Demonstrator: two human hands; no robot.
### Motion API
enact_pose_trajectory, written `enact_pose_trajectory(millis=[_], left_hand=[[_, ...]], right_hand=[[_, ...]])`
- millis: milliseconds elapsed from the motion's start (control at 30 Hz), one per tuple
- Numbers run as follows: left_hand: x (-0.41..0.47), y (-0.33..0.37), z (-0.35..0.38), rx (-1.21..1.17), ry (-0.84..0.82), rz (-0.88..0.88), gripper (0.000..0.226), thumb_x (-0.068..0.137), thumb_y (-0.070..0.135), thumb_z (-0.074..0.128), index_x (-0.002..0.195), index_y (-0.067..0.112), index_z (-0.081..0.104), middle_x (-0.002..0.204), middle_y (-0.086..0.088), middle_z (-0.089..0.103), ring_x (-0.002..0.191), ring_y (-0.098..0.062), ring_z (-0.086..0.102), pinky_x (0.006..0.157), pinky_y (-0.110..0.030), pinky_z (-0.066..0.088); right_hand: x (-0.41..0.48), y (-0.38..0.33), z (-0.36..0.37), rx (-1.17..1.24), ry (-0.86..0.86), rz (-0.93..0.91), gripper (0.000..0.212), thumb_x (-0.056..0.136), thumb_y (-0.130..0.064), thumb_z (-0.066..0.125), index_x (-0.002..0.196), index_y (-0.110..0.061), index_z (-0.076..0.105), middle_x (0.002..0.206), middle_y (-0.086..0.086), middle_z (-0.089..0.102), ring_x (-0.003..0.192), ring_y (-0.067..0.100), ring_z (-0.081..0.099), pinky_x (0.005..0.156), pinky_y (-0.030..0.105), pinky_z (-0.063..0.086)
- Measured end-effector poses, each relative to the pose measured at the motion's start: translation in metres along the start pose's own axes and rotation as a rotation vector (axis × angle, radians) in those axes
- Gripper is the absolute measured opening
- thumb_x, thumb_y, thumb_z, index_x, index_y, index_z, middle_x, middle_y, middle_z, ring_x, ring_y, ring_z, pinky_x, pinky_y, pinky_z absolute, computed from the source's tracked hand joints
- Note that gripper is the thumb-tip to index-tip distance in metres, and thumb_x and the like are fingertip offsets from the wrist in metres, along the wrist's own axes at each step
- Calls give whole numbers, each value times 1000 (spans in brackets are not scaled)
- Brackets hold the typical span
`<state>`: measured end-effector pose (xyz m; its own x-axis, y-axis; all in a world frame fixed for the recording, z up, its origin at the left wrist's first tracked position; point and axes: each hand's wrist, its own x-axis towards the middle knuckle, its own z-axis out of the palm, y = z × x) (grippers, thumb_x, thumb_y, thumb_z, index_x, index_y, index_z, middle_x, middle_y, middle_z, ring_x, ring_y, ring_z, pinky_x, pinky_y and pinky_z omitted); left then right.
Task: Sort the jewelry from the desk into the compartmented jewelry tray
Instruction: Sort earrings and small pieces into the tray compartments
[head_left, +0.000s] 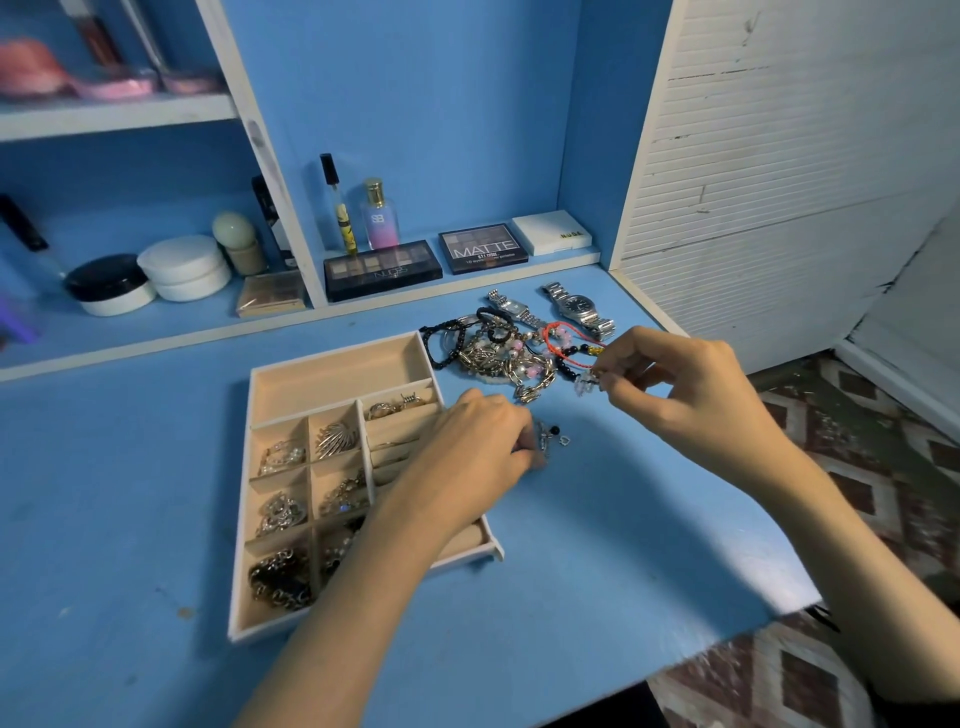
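Up close, a tray (291, 371) sits on a blue desk (597, 530), its right compartments hidden under the left forearm (353, 582). Left hand (478, 452) curls over small charms (551, 437) beside the tray; whether it grips them is hidden. Right hand (691, 384) pinches a clear bead piece (584, 385) near the jewelry pile (493, 353). Palettes (382, 268) line the shelf (561, 260) behind.

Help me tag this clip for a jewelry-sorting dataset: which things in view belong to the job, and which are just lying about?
Job: jewelry tray; bracelet pile; two watches; small charms by the left hand; clear beaded piece pinched in the right hand.
Lying about: eyeshadow palettes; perfume bottle; white compact; cream jars.
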<state>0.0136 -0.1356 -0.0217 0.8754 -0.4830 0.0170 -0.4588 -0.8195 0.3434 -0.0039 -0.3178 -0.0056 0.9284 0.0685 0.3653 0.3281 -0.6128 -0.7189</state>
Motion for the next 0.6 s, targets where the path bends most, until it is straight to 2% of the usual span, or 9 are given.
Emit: enact_pose_trajectory(millis=[67, 133, 233, 367, 400, 467, 533, 600], left_hand=[[0, 0, 0, 34, 6, 20, 16, 90, 37, 53, 92, 23, 60, 96, 4, 55, 101, -16, 43, 81, -34, 42], [-2, -1, -1, 6, 35, 31, 15, 92, 37, 50, 89, 24, 56, 94, 5, 52, 99, -15, 42, 80, -32, 40], [-5, -2, -5, -111, 76, 24, 16, 91, 35, 51, 86, 21, 57, 93, 7, 57, 94, -12, 45, 78, -29, 39], [-11, -2, -13, -333, 183, -30, 13, 89, 31, 56, 85, 20, 63, 80, 7, 63, 78, -8, 57, 67, -19, 42], [-12, -3, -16, -383, 219, -41, 11, 89, 28, 57, 86, 21, 63, 79, 9, 63, 76, -5, 57, 62, -11, 40], [-15, -4, -22, -458, 281, -64, 7, 89, 24, 58, 88, 22, 65, 79, 14, 62, 75, 3, 56, 62, -4, 39], [-19, -8, -28, -516, 336, -75, 7, 88, 21, 59, 89, 23, 65, 77, 18, 61, 73, 9, 55, 62, -3, 40], [-23, -11, -36, -540, 390, -81, 8, 86, 20, 61, 89, 27, 65, 75, 20, 60, 73, 13, 53, 62, -3, 41]], right_hand=[[0, 0, 1, 4, 0, 0, 14, 78, 4, 62, 78, -10, 66, 67, 4, 65, 64, 14, 58, 65, 23, 50], [0, 1, 2, 12, 1, 2, 13, 78, 3, 62, 78, -9, 66, 67, 4, 65, 64, 14, 58, 66, 25, 50], [-1, 2, 3, 14, 4, 6, 11, 79, 1, 62, 80, -9, 66, 69, 4, 66, 64, 14, 59, 67, 26, 50], [-1, 1, 5, 34, 6, 13, 12, 80, -1, 63, 80, -12, 66, 69, 2, 66, 65, 16, 58, 67, 26, 50], [-1, 0, 6, 42, 7, 15, 12, 81, -2, 63, 79, -13, 66, 70, 2, 66, 66, 16, 59, 67, 25, 50], [0, -2, 8, 71, 9, 21, 14, 81, -2, 64, 79, -16, 67, 71, 1, 66, 67, 14, 59, 67, 21, 49], [1, -5, 12, 117, 7, 34, 16, 82, -2, 63, 79, -18, 66, 70, 0, 66, 66, 13, 59, 67, 17, 48], [3, -8, 16, 181, 0, 49, 16, 82, -2, 63, 79, -18, 66, 70, -1, 66, 65, 13, 60, 67, 19, 49]])
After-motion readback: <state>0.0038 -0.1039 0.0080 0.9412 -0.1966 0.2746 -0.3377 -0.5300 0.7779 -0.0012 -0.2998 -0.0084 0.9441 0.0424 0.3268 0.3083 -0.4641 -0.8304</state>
